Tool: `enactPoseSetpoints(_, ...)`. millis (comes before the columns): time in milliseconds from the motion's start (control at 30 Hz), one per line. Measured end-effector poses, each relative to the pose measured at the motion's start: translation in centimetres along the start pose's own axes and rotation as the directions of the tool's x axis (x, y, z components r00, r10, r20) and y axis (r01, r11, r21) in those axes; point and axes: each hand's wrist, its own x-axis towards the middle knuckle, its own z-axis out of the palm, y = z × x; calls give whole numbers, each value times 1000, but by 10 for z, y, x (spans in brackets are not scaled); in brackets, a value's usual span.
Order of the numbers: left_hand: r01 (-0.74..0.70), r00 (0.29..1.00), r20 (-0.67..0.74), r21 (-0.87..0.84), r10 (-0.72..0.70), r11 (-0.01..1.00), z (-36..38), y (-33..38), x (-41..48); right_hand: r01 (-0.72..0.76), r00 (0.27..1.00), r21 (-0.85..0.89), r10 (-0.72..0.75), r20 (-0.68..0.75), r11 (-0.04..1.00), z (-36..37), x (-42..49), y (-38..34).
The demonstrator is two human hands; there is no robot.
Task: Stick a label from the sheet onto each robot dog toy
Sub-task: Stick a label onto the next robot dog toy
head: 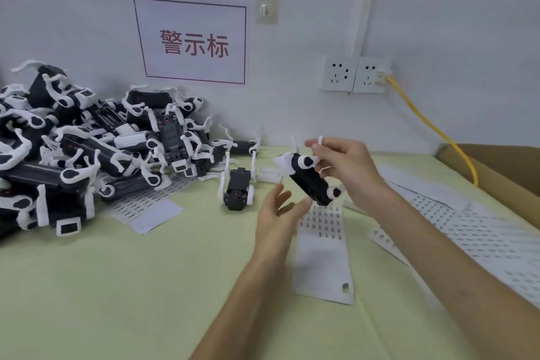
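My right hand (343,168) grips a black-and-white robot dog toy (311,181) in the air above the table, tilted with its white head end up and to the left. My left hand (279,213) hovers just below and left of that toy with its fingers spread, holding nothing I can make out. Under both hands lies a white label sheet (323,257) with rows of small labels at its far end. Another robot dog (237,188) lies on its back on the table. A big pile of robot dogs (87,143) fills the left.
More label sheets (482,231) spread along the right, and one sheet (146,210) sticks out from under the pile. A cardboard box (496,166) stands at the right edge. A yellow cable (432,128) runs from the wall sockets (356,74). The table has a pale green cover (117,286).
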Motion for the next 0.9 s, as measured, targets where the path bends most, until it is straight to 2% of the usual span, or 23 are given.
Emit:
enactPoseSetpoints(67,29,987,158,14,-31,999,1,2,-3,-75,995,101,67,79,992,-15,-24,-10)
enactPoseSetpoints(133,30,967,251,54,-42,998,2,2,-7,-124,991,199,110,76,972,-21,-41,-11)
enactPoseSetpoints(233,-4,962,270,134,-32,991,2,-1,-9,-131,989,237,144,-39,963,-21,-54,-6)
enactPoseSetpoints(333,-10,969,245,130,-22,991,3,-5,-9,-114,990,124,124,-71,986,-20,-60,2)
enactPoseSetpoints(433,18,984,177,32,-23,999,3,-5,-6,-7,999,-110,1,-54,994,-21,-65,9)
enactPoseSetpoints(567,26,994,110,-148,-10,989,-4,-2,-3,148,985,-242,-121,124,959,-18,-75,13)
enactPoseSetpoints(667,48,989,149,-294,-4,955,-9,-1,-2,285,956,-362,-238,169,887,-7,-81,19)
enactPoseSetpoints(800,100,971,239,-445,10,890,-10,5,-3,301,952,-224,-279,124,927,-2,-84,17)
enactPoseSetpoints(900,123,955,296,-456,20,881,-9,6,-1,220,969,-86,-207,135,972,-6,-83,18)
